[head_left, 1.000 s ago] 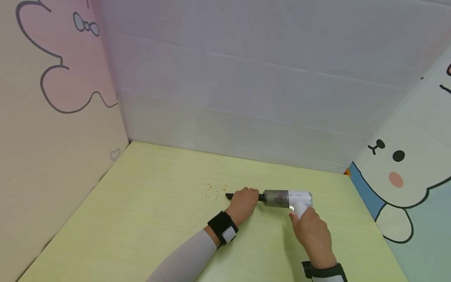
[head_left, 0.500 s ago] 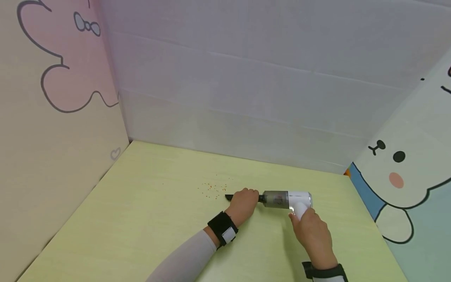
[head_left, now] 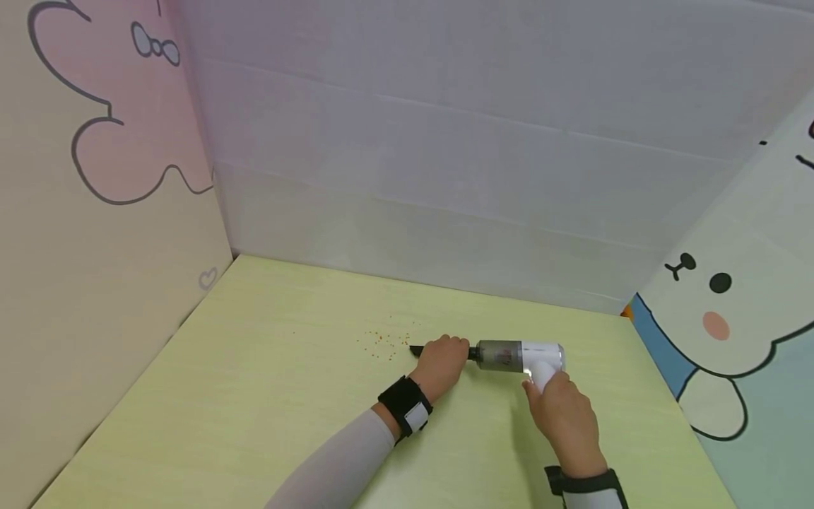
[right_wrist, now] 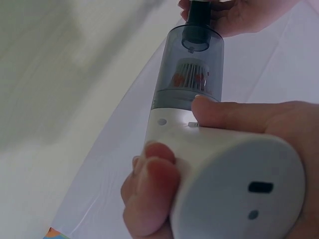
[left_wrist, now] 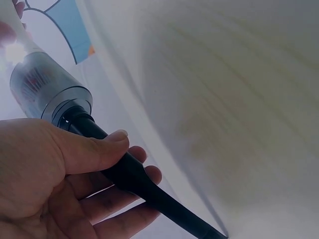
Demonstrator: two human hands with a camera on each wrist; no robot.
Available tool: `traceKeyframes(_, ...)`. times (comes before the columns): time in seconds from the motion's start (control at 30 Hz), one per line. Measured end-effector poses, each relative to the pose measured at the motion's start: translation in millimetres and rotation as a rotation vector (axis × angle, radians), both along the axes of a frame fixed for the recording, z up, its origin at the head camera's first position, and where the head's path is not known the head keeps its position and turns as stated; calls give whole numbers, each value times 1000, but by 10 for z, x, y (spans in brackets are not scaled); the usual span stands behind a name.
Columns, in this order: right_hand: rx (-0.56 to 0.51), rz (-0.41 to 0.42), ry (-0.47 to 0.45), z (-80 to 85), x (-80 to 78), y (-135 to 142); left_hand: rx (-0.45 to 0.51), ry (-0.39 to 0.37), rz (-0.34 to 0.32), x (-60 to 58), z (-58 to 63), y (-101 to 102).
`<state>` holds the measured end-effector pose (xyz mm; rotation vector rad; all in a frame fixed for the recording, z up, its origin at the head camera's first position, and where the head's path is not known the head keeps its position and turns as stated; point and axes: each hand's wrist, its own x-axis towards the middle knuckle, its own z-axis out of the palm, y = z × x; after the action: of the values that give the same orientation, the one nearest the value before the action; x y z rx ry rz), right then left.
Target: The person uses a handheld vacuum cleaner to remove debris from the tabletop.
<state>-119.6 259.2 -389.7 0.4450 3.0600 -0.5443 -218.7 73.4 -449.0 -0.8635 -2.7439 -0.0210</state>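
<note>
A handheld vacuum cleaner with a white body, a see-through dust cup and a black nozzle lies crosswise over the table, its tip to the left. My left hand holds the black nozzle, thumb on one side and fingers on the other in the left wrist view. The white handle is in the grip of my right hand; in the right wrist view its thumb lies along the body near a small switch. Orange crumbs are scattered just left of the nozzle tip.
A pale yellow-green table spreads beneath both hands. A whitish wall closes off its far edge. Side panels with cartoon drawings stand at the left and right.
Both hands and the vacuum cleaner have shifted slightly up and to the right in the head view, the nozzle tip with them. The crumbs look unchanged.
</note>
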Motion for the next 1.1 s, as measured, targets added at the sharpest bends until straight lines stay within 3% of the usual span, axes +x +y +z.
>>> traceKeyframes(0.7, -18, -16, 6, 14, -91, 1, 1, 6, -23, -147, -19, 29)
traceKeyframes(1.1, -18, -32, -27, 20, -142, -15, -25, 10, 5, -121, 71, 26)
